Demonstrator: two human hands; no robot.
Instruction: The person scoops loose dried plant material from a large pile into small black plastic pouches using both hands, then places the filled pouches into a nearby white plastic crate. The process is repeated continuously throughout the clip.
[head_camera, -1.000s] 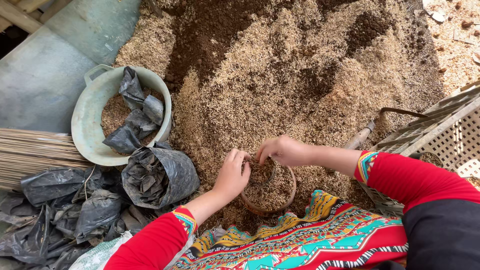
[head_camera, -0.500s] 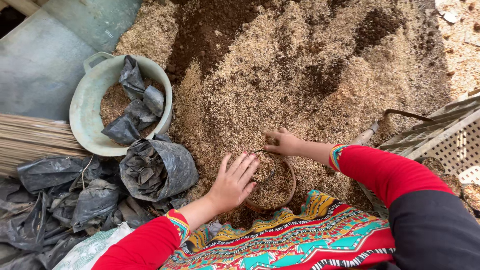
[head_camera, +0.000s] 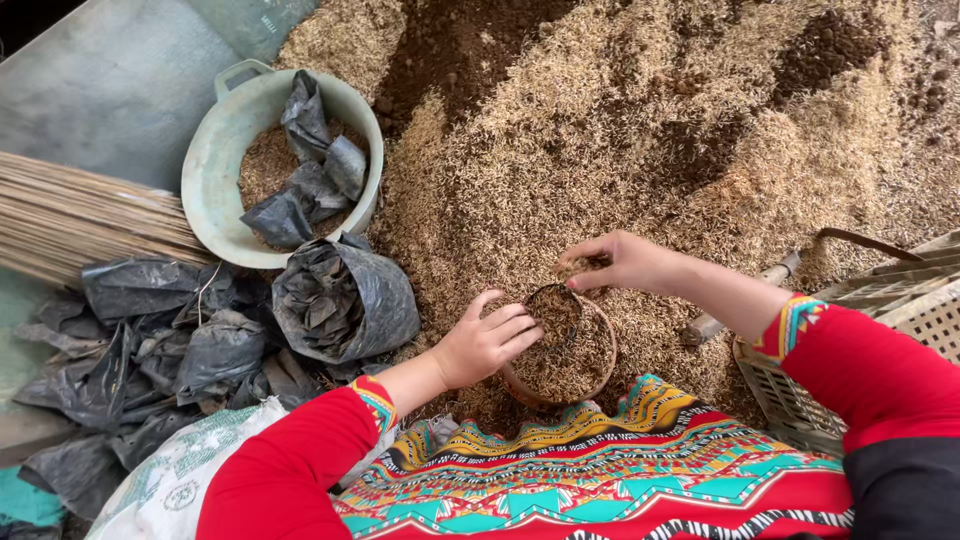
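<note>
- a small round brown pot (head_camera: 560, 350) sits between the two hands, already heaped with husk mix, just above a bright patterned cloth (head_camera: 620, 470).
- the left hand (head_camera: 485, 340) rests on the pot's near-left rim, fingers loosely curled over the edge, gripping nothing else.
- the right hand (head_camera: 625, 262) hovers at the pot's far rim, fingertips pinched around a small tuft of husk.
- to fill it well, i judge the left hand should brace the rim while the right drops small pinches in the middle, so little spills.
- beyond the right hand spreads a big husk-and-soil heap (head_camera: 640, 130), with a woven basket (head_camera: 880, 330) by its wrist.
- left of the left hand stand a filled black grow bag (head_camera: 345, 300), a green basin (head_camera: 225, 170), a pile of empty black bags (head_camera: 150, 360) and a straw bundle (head_camera: 80, 220).
</note>
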